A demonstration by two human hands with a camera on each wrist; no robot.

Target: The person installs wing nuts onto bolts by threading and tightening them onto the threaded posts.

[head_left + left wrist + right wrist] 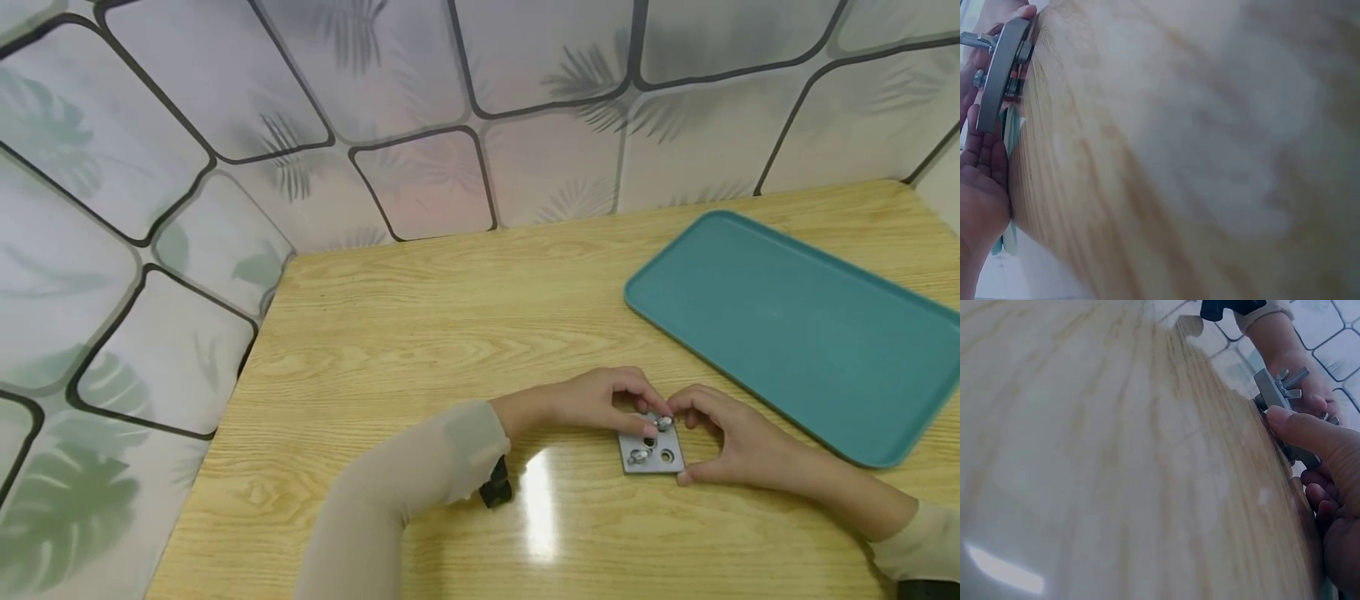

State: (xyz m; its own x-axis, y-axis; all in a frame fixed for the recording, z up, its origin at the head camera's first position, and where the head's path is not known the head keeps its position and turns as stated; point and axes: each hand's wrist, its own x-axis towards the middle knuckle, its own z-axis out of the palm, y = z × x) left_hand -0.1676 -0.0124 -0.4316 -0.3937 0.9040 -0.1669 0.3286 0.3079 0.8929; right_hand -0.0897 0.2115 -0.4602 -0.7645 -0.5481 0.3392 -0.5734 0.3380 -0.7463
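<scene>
A small square grey metal plate (652, 467) with corner holes lies near the front of the table. One wing-headed fastener (638, 456) stands at its lower left, and a second wing-headed fastener (663, 423) at its upper right. My left hand (592, 400) reaches over the plate, pinching the upper-right one between thumb and index finger. My right hand (750, 437) grips the plate's right edge, thumb at the lower corner and fingers at the upper corner. In the left wrist view, bolt ends or nuts (1024, 52) project from the underside of the plate (999, 81).
A teal rectangular tray (780, 317) lies on the wooden table (420, 333) behind and right of my right hand. A patterned curtain or wall covering (555, 158) rises along the back and left edges. A black strap piece (496, 485) hangs at my left wrist.
</scene>
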